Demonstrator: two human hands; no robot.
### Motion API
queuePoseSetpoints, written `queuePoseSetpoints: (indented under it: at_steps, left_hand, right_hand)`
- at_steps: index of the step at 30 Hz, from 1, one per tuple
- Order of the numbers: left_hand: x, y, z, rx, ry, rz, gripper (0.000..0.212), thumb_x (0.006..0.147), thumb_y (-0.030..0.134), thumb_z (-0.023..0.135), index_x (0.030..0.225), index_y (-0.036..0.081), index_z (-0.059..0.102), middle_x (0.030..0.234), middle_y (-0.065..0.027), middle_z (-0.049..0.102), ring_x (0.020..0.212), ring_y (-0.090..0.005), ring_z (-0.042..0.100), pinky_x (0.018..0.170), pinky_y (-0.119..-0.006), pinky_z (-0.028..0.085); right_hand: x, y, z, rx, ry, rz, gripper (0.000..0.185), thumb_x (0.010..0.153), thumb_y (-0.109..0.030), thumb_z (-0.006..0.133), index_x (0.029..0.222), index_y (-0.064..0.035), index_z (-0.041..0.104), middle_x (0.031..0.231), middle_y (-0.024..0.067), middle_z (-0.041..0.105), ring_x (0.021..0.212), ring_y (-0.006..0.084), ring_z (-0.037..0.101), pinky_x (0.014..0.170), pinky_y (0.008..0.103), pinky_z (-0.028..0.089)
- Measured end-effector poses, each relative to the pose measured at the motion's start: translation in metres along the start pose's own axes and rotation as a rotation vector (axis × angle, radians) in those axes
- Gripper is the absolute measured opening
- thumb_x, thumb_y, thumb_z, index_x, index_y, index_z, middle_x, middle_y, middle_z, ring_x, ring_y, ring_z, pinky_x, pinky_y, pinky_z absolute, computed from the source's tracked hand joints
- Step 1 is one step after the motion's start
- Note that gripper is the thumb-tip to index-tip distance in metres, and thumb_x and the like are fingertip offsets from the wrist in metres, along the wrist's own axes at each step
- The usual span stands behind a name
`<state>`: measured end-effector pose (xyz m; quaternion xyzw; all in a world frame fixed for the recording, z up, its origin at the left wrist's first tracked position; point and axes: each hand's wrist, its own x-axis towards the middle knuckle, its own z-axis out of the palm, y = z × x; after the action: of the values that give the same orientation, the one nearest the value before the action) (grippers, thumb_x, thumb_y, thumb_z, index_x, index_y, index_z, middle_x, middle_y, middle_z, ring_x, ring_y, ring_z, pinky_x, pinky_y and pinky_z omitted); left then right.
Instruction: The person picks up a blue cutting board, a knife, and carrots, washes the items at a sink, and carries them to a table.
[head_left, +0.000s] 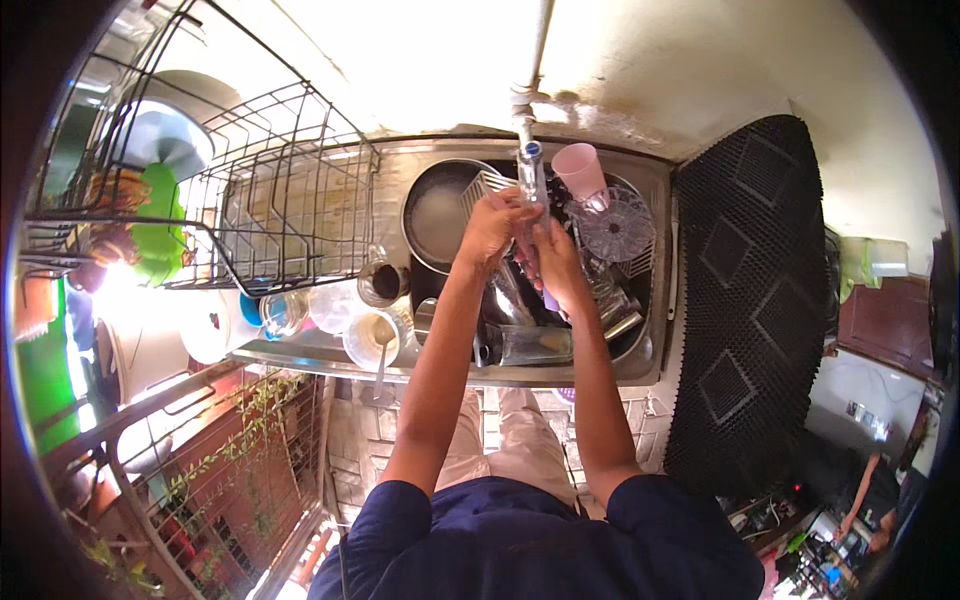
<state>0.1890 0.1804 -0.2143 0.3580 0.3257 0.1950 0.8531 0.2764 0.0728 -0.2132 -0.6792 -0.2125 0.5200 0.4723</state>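
Observation:
Under the tap (531, 161), my left hand (486, 231) grips a slotted turner (480, 187) near its metal head. My right hand (561, 266) is closed around the lower part, where a purple handle end (551, 301) shows; fingers hide the middle. Both hands are over a steel sink (664, 330). A round pan (439, 217) holding cloudy liquid lies left of them. To the right are a pink cup (580, 171) and a clear ribbed glass dish (616, 225). Metal utensils and other dishes lie below my hands, partly hidden by my forearms.
A black wire dish rack (300, 217) stands left on the drainboard. Before it are a dark-filled glass jar (382, 283) and a white tub (371, 337) with a spoon. A black textured mat (750, 300) lies right of the sink. Another person's arm (859, 495) shows lower right.

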Motion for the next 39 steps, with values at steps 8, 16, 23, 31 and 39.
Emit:
queuePoseSetpoints:
  at_steps: [8, 16, 23, 31, 39]
  left_hand:
    - [0.018, -0.017, -0.011, -0.284, 0.127, 0.068, 0.03, 0.088, 0.006, 0.058, 0.115, -0.005, 0.058, 0.095, -0.0108, 0.065, 0.081, -0.0178, 0.062, 0.069, -0.029, 0.051]
    - [0.009, -0.013, 0.002, -0.212, 0.05, 0.071, 0.018, 0.091, 0.014, 0.058, 0.104, 0.002, 0.057, 0.088, -0.0063, 0.061, 0.076, -0.0155, 0.06, 0.067, -0.029, 0.05]
    - [0.013, -0.012, 0.019, 0.244, 0.406, 0.088, 0.043, 0.082, 0.037, 0.074, 0.098, 0.001, 0.057, 0.073, -0.0008, 0.054, 0.066, -0.0096, 0.049, 0.06, -0.028, 0.04]
    - [0.005, -0.012, 0.027, 0.22, 0.26, 0.078, 0.034, 0.091, 0.028, 0.064, 0.107, 0.0, 0.053, 0.088, -0.0102, 0.063, 0.075, -0.0156, 0.061, 0.068, -0.03, 0.05]
    - [0.0, -0.011, 0.0, 0.118, -0.018, 0.105, 0.027, 0.09, 0.008, 0.062, 0.114, -0.004, 0.06, 0.097, -0.0102, 0.069, 0.084, -0.0128, 0.065, 0.071, -0.026, 0.052]
  right_hand:
    - [-0.019, -0.002, -0.012, -0.047, -0.137, 0.011, 0.026, 0.104, -0.029, 0.042, 0.119, -0.009, 0.046, 0.078, 0.0058, 0.06, 0.05, 0.0074, 0.048, 0.04, 0.0211, 0.037]
    - [-0.018, 0.004, -0.017, 0.292, -0.195, 0.07, 0.03, 0.1, -0.03, 0.049, 0.121, -0.0082, 0.047, 0.088, 0.0019, 0.059, 0.063, 0.0075, 0.055, 0.046, 0.0236, 0.044]
    - [-0.03, 0.004, 0.01, 0.234, -0.087, 0.017, 0.042, 0.096, -0.019, 0.058, 0.132, -0.0089, 0.039, 0.096, 0.0043, 0.058, 0.069, 0.0098, 0.058, 0.049, 0.0247, 0.048]
    - [-0.034, 0.0, -0.002, -0.07, -0.149, -0.178, 0.05, 0.097, -0.02, 0.055, 0.141, -0.0107, 0.031, 0.104, 0.0084, 0.059, 0.07, 0.0148, 0.062, 0.053, 0.0288, 0.054]
    - [-0.018, 0.011, -0.011, 0.459, -0.173, 0.001, 0.033, 0.1, -0.035, 0.048, 0.117, -0.0075, 0.049, 0.075, 0.0081, 0.059, 0.052, 0.0137, 0.054, 0.051, 0.0307, 0.053]
